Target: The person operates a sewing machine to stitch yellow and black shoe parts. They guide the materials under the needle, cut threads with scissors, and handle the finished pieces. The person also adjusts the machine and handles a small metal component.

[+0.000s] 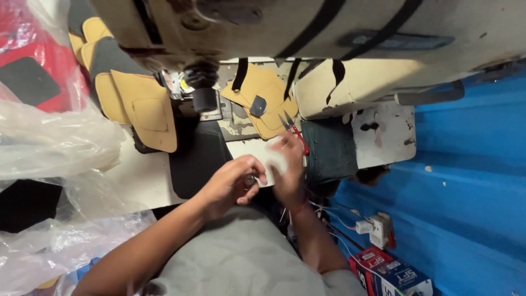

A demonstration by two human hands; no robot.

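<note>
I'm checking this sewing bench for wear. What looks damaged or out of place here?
The white machine bed has chipped, dark patches. Red-handled snips stick up from the right hand.

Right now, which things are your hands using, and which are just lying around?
In use:
left hand pinching small round metal piece
right hand holding red-handled thread snips

Lying about:
tan leather pieces
clear plastic bag
red-and-blue cardboard box

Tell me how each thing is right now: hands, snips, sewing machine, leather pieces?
Left hand: curled, pinching a small round thing.
Right hand: gripping the snips.
Snips: red-handled, blades pointing up.
Sewing machine: overhead, close to the camera.
Tan leather pieces: lying flat in a stack.
Plastic bag: crumpled.
</note>
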